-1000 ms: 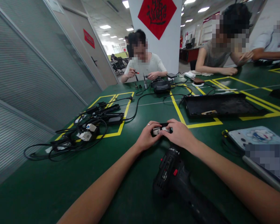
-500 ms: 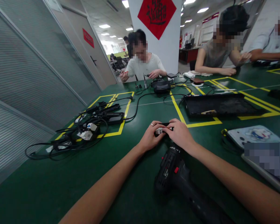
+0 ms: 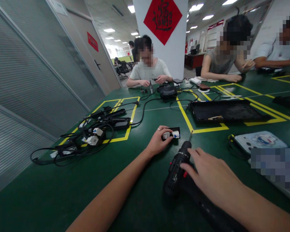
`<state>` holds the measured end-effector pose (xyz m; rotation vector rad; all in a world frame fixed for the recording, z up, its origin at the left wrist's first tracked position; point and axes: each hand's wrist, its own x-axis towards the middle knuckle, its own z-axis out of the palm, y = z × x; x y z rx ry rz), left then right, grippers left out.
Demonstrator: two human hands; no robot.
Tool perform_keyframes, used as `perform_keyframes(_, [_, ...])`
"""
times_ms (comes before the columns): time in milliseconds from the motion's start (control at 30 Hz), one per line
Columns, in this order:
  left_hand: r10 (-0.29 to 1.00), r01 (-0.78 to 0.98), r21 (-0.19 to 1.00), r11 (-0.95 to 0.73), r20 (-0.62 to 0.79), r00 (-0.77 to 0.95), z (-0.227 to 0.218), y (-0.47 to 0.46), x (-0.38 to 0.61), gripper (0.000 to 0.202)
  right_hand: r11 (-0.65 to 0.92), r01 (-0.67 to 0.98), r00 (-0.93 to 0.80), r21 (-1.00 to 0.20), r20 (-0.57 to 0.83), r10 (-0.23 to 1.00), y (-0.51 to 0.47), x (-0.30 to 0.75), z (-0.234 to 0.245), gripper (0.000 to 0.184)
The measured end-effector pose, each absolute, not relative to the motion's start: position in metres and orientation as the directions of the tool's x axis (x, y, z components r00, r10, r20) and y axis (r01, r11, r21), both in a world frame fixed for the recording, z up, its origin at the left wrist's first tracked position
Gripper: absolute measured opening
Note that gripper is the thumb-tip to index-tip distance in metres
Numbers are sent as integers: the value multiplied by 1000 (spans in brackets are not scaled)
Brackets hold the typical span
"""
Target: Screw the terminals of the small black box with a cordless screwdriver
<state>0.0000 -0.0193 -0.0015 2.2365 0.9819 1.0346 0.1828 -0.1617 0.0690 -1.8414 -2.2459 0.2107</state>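
Observation:
My left hand holds a small black and white adapter block down on the green table, its fingers closed round the block's left end. A ring sits on one finger. My right hand is over a black cordless screwdriver that lies on the table with its bit pointing at the block. The fingers are spread and rest on the tool's body without gripping it.
A tangle of black cables and adapters lies left inside yellow tape. A black tray sits ahead right, a patterned pouch at right. Three other people sit at the table's far side. A glass wall runs along the left.
My right hand has let go of the block and drawn back onto the screwdriver. The left hand stays on the block.

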Motion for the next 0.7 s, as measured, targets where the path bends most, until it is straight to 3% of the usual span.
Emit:
perform_keyframes(100, [771, 396, 673, -625, 454, 447, -2, -18, 0, 24, 179, 916, -260, -359, -190, 947, -190, 178, 59, 79])
perform_keyframes(200, [772, 387, 678, -625, 460, 440, -2, -17, 0, 27, 119, 944, -201, -308, -249, 948, -199, 170, 43, 95])
perform_keyframes(300, [774, 389, 680, -621, 457, 437, -2, -17, 0, 28, 113, 941, -180, -320, -189, 966, -199, 169, 30, 98])
perform_keyframes(533, [771, 391, 676, -624, 453, 448, -2, -18, -1, 26, 101, 777, -214, -621, -110, 971, -188, 206, 32, 98])
perform_keyframes(700, [774, 389, 681, -621, 450, 446, -1, -18, -2, 26, -110, 428, 27, -897, -109, 994, -174, 231, 62, 86])
